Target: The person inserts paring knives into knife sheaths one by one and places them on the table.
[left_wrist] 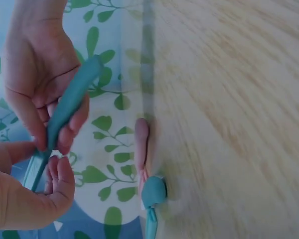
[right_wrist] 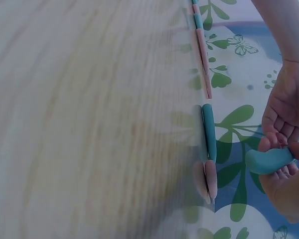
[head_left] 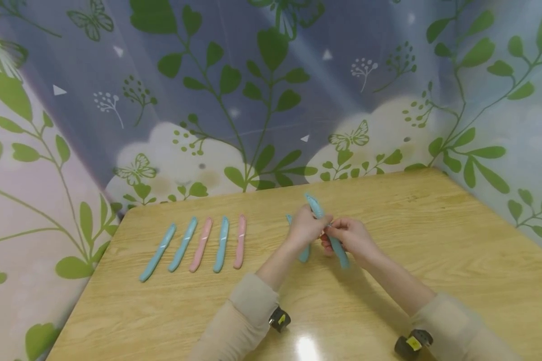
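Both hands hold one slim blue plastic stick (head_left: 342, 256) with a curved, rounded end, tilted above the table. My left hand (head_left: 303, 225) grips its upper part, where a narrower section (left_wrist: 36, 169) shows in the left wrist view. The right hand (head_left: 350, 235) pinches it near the middle, thumb and fingers close to the left hand's fingertips. What kind of tool it is I cannot tell. Beneath the left hand lies another blue stick (head_left: 304, 254), partly covered. Beside that one rests a pink stick (right_wrist: 211, 179), largely hidden by the hands in the head view.
To the left, several similar sticks lie side by side: blue (head_left: 158, 252), blue (head_left: 182, 244), pink (head_left: 200, 244), blue (head_left: 221, 244) and pink (head_left: 240, 241). The wooden table (head_left: 397, 205) meets a leaf-printed cloth backdrop (head_left: 280, 125) at its far edge.
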Demonstrator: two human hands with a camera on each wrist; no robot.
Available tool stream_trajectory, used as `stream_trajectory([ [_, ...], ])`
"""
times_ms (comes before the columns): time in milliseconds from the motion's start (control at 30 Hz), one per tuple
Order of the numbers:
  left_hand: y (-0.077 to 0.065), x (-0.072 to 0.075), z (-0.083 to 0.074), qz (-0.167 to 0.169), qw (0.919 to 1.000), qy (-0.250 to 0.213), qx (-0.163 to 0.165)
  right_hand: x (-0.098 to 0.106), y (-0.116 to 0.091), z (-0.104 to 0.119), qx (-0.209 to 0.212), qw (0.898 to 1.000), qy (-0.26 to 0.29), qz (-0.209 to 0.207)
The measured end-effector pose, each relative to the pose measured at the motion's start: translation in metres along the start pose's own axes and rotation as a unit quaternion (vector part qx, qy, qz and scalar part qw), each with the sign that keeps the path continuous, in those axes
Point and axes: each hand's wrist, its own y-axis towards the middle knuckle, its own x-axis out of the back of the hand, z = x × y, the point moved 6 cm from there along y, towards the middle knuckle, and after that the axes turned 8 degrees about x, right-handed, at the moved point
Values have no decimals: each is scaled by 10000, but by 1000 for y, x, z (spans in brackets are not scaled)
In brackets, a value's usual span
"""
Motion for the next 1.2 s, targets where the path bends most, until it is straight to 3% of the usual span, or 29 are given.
stream_trajectory([
  [100,-2,0,-2,188,9996,195,-86,-1,1,1,181,9989,-438,-37],
  [233,-3,8,-4,276,9993,234,48,-6,3,6,598,9949,-791,188],
  [367,-1,22,-7,12,9993,365,-36,-11,3,7,781,9916,-924,465],
  [567,8,54,-4,-517,9965,603,-270,-9,3,1,478,9931,-892,594],
  [700,19,79,10,-918,9888,1153,-223,1,4,-2,306,9903,-1251,522],
  [800,26,92,28,-990,9824,1586,17,10,4,-5,247,9845,-1661,512],
  [1000,33,103,56,-929,9734,2009,584,19,5,-9,172,9796,-1910,605],
  [1200,37,110,67,-880,9542,2757,761,23,8,-13,53,9791,-1918,668],
])
